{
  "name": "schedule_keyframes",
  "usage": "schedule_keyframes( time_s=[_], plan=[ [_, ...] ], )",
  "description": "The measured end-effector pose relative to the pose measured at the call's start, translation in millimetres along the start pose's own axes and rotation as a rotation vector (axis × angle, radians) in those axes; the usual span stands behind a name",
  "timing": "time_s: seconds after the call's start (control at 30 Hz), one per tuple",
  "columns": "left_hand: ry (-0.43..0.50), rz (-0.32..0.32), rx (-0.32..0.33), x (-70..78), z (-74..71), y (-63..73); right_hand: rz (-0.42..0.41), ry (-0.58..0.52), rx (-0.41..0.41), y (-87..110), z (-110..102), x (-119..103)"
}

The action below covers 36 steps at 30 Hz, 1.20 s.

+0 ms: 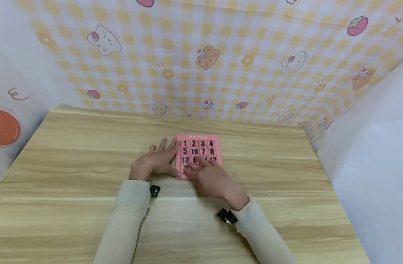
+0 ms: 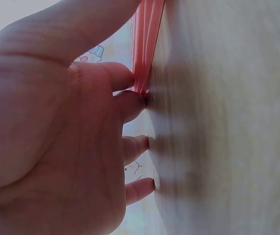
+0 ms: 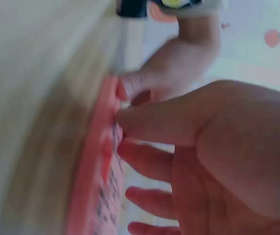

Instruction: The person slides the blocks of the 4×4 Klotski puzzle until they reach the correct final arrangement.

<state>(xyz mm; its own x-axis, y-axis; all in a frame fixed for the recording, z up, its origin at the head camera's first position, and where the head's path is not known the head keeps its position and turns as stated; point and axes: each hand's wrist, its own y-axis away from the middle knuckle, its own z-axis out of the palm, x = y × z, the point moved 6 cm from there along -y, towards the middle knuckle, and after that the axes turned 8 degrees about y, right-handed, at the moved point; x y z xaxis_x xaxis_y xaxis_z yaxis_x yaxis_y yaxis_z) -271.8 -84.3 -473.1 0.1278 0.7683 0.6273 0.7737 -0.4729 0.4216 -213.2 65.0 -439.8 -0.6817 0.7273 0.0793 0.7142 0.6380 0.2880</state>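
Observation:
A pink sliding number puzzle [image 1: 198,147] lies flat on the table, its top rows reading 1 2 3 4 and 5 10 7 8. The row below starts with 13 and 6. From the left, my left hand [image 1: 156,161] steadies the frame, thumb at the near left corner and fingers spread along the left edge. Over the lower tiles reaches my right hand [image 1: 214,179], its thumb and index fingertips right at the bottom row, covering most of it. In the right wrist view the puzzle's side [image 3: 86,166] runs under these fingertips.
The puzzle rests on a wood-grain table [image 1: 89,165]. Behind it hangs a yellow checked cloth [image 1: 227,84] with cartoon prints, and white sheeting [image 1: 369,146] closes off the right side. Both wrists carry black straps [image 1: 227,216].

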Motion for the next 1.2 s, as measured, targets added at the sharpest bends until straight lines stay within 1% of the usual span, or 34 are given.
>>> schedule_keyframes(
  time_s=[0.07, 0.17, 0.3, 0.77, 1.2],
  plan=[
    [0.007, 0.000, -0.001, -0.8, 0.8, -0.5, 0.040, -0.019, -0.003, 2.9, -1.6, 10.1],
    [0.014, -0.004, 0.000, -1.0, 0.8, -0.8, 0.096, -0.017, -0.004, 5.2, -3.4, 23.9],
    [0.011, -0.006, 0.003, -0.2, 0.6, -0.5, 0.125, -0.021, -0.015, 5.2, -1.6, 33.1],
    [0.006, -0.006, -0.003, -0.1, 0.1, -0.8, 0.119, -0.035, -0.042, -2.1, 7.2, 27.5],
    [0.003, 0.002, 0.006, -0.3, -0.2, -0.7, 0.121, -0.038, -0.060, -1.3, 8.0, 27.0]
  ],
)
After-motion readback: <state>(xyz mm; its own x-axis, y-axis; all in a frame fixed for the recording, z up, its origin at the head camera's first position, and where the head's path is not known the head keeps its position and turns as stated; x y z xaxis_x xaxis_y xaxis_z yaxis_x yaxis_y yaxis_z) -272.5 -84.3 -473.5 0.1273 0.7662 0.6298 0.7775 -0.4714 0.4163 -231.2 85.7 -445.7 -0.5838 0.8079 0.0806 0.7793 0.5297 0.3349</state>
